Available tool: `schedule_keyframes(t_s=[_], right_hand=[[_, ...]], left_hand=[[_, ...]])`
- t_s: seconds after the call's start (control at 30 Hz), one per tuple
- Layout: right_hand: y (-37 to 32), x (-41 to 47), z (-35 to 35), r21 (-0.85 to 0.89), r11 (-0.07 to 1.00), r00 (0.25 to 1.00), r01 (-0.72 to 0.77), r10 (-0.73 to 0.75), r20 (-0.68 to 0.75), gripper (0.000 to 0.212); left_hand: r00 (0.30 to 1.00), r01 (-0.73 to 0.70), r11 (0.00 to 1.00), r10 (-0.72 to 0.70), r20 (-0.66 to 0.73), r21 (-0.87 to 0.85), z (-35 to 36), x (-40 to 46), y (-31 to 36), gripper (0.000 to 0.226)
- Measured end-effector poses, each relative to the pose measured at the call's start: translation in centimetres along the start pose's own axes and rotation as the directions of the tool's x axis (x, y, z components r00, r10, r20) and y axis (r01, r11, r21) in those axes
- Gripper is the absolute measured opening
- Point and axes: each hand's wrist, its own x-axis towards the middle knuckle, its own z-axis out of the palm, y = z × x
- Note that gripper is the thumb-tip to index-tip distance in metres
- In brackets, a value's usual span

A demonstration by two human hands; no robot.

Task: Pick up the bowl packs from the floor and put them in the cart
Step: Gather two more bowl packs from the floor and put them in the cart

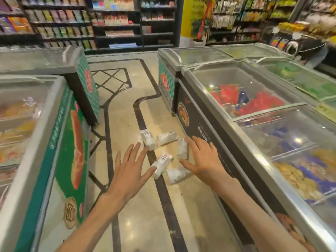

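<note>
Several white bowl packs lie scattered on the shiny floor between the freezers. One pack (148, 140) lies farthest, another (167, 137) beside it, and a third (182, 148) stands near the right freezer. A labelled pack (161, 165) and a clear-wrapped pack (177, 174) lie nearest. My left hand (130, 167) is stretched out above the floor with fingers spread, holding nothing. My right hand (202, 157) reaches forward with fingers spread, also holding nothing. Both hands hover over the packs. No cart is in view.
Chest freezers flank the aisle: a green one (60, 142) on the left and a black-sided one (227, 135) with glass lids on the right. Stocked shelves (87, 22) line the back. A person (309, 50) bends over at the far right.
</note>
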Motion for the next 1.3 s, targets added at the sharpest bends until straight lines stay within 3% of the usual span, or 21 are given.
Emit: schedule_keyframes(t_s=[0.13,0.27,0.43,0.63,0.9,1.0,1.1,1.3], right_hand=[[1.6,7.7,1.8,0.009,0.994,0.994,-0.11,0.11,-0.026,0.087],[5.1,17.2,7.4,0.005,0.968,0.968,-0.25,0.25,-0.006,0.087],[9.1,26.6,16.7,-0.015,0.875,0.873,-0.484,0.484,0.067,0.09],[13.8,36.5,27.4,-0.006,0.799,0.784,-0.601,0.592,0.185,0.087],[22.4,40.2,49.0,-0.046,0.673,0.62,-0.738,0.704,0.347,0.081],[25.1,39.7,57.9,-0.04,0.654,0.589,-0.755,0.704,0.396,0.088],[26.6,38.9,65.3,-0.036,0.633,0.561,-0.774,0.71,0.426,0.085],[27.8,37.1,75.7,-0.056,0.57,0.488,-0.82,0.746,0.452,0.094]], left_hand=[[1.0,-0.012,1.0,0.012,0.023,-0.01,2.3,8.6,-3.8,0.078],[0.99,-0.048,0.999,0.051,0.134,-0.021,9.2,20.3,-8.7,0.08],[0.944,-0.142,0.989,0.147,0.296,-0.041,19.3,34.6,-13.5,0.085],[0.871,-0.14,0.99,0.132,0.473,-0.02,32.6,46.2,-17.1,0.087],[0.794,0.007,0.999,-0.025,0.608,0.032,59.7,49.3,-19.2,0.111],[0.775,0.061,0.991,-0.122,0.62,0.119,70.8,48.3,-20.1,0.123],[0.713,0.195,0.968,-0.252,0.654,0.161,80.4,48.0,-21.3,0.131],[0.611,0.316,0.932,-0.344,0.713,0.178,92.5,46.5,-23.0,0.142]])
